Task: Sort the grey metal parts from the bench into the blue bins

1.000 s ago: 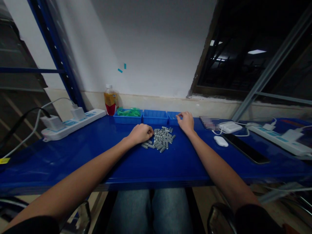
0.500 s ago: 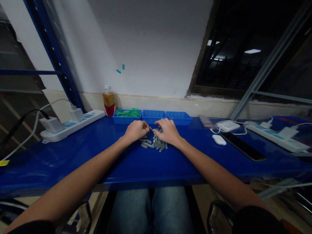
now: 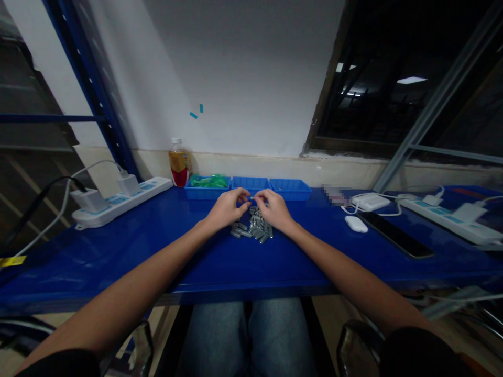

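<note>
A loose pile of small silver metal cylinders (image 3: pixel 257 229) lies on the blue table (image 3: pixel 220 267) just below my hands. My left hand (image 3: pixel 230 207) is over the pile's left side, its thumb and fingers closed in a pinch. My right hand (image 3: pixel 273 209) is also pinched, at the pile's right side. The fingertips of both hands meet or nearly meet above the pile's far edge. Something tiny shows between them, too small to name.
Behind my hands stands a blue three-compartment tray (image 3: pixel 291 195), with green plastic pieces (image 3: pixel 210 181) in its left compartment. A drink bottle (image 3: pixel 179 163) is behind it. Power strips (image 3: pixel 121 203) flank the table. At right lie a phone (image 3: pixel 395 234) and a white case (image 3: pixel 356 224).
My hands have come together: the right fingertips have closed into a pinch and now meet the left ones. The whole view has shifted slightly.
</note>
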Tool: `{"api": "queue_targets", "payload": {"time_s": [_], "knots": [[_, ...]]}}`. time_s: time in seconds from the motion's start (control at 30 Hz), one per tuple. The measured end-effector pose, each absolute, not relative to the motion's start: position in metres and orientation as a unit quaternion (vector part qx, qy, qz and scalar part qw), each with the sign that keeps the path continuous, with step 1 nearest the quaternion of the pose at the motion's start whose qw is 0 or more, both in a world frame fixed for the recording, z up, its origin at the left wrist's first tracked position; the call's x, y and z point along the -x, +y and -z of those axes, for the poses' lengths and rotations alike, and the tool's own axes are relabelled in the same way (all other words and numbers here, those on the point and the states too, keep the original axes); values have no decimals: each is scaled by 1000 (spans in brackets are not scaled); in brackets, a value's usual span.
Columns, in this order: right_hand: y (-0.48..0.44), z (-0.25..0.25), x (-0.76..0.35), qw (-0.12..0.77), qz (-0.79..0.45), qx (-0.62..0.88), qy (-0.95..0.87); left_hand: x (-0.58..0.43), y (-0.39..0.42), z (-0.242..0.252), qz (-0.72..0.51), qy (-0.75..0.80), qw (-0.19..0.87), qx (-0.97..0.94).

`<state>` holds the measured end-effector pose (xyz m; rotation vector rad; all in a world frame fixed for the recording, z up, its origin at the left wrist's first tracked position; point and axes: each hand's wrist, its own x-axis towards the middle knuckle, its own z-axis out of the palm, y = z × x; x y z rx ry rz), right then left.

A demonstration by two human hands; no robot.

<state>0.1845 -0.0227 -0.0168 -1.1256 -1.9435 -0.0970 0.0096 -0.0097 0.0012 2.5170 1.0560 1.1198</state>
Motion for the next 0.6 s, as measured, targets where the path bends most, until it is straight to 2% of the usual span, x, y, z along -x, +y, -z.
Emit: {"api": "queue_targets", "payload": {"time_s": [0.1, 0.2, 0.6], "knots": [[-21, 16, -185, 472, -23, 440, -764, -11, -12, -1, -383, 333, 94, -856], [-21, 16, -186, 473, -39, 431, -768, -11, -15, -3, -375, 340, 91, -858], [-28, 8, -192, 396, 76, 386, -830, -12, -10, 3, -351, 345, 151, -857]]}}
